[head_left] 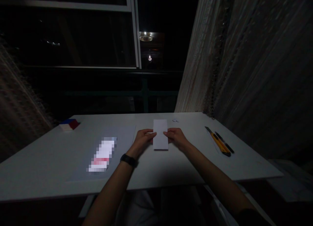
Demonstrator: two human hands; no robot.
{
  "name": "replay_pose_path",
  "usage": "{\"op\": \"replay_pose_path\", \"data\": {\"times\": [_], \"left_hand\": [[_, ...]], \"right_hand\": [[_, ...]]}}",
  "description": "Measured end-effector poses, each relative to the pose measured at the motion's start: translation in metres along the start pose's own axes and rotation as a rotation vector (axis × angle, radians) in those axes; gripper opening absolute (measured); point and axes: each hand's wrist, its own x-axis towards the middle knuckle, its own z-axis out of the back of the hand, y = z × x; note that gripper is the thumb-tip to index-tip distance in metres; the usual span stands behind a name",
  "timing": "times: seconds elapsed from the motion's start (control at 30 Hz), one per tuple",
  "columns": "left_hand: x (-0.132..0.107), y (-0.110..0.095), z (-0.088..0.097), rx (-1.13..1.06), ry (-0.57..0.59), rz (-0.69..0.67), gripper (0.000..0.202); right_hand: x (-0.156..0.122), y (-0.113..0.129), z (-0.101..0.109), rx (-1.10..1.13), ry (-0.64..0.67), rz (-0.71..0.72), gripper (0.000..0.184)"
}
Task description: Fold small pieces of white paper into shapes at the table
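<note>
A narrow folded white paper (160, 134) lies upright on the white table (190, 167) in front of me. My left hand (143, 139) pinches its left edge with curled fingers; a dark watch sits on that wrist. My right hand (176, 137) pinches the right edge of the same paper at about mid-height. Both hands rest on the tabletop.
A yellow utility knife (218, 142) and a black pen (224, 142) lie at the right. A blurred-out card (102, 154) lies on a larger sheet at the left. A red, blue and white cube (68, 124) sits at the far left corner. Curtains hang right; a dark window is behind.
</note>
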Motion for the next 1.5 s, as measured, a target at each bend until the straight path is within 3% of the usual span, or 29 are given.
{"op": "replay_pose_path", "data": {"times": [0.27, 0.43, 0.63, 0.8, 0.9, 1.03, 1.23, 1.37, 1.5], "left_hand": [[0.000, 0.001, -0.001, -0.001, -0.060, 0.008, 0.035], [0.000, 0.001, 0.004, -0.059, 0.009, 0.056, 0.044], [0.001, 0.001, 0.006, -0.100, 0.091, 0.067, 0.032], [0.001, -0.001, 0.000, -0.192, 0.052, 0.014, 0.040], [0.002, 0.000, -0.003, -0.176, -0.025, -0.050, 0.038], [0.005, 0.005, 0.000, -0.132, -0.169, -0.157, 0.039], [0.008, 0.006, 0.003, -0.030, -0.240, -0.224, 0.037], [0.005, 0.004, -0.001, 0.116, -0.174, -0.245, 0.027], [0.002, 0.004, -0.005, 0.078, -0.067, -0.182, 0.030]], "right_hand": [[0.000, 0.000, 0.004, -0.025, 0.045, 0.018, 0.036], [-0.002, 0.002, 0.009, 0.007, 0.170, -0.013, 0.054], [0.000, -0.002, 0.011, 0.001, 0.165, -0.033, 0.026], [0.005, -0.009, 0.002, -0.005, -0.058, 0.168, 0.025], [0.004, -0.012, -0.004, -0.035, -0.099, 0.225, 0.026], [0.001, -0.014, -0.008, -0.030, -0.036, 0.192, 0.028], [-0.007, 0.000, -0.005, -0.007, 0.141, 0.225, 0.046], [-0.007, 0.003, -0.005, 0.002, 0.116, 0.215, 0.060], [-0.002, -0.004, -0.004, -0.128, 0.047, 0.226, 0.051]]}}
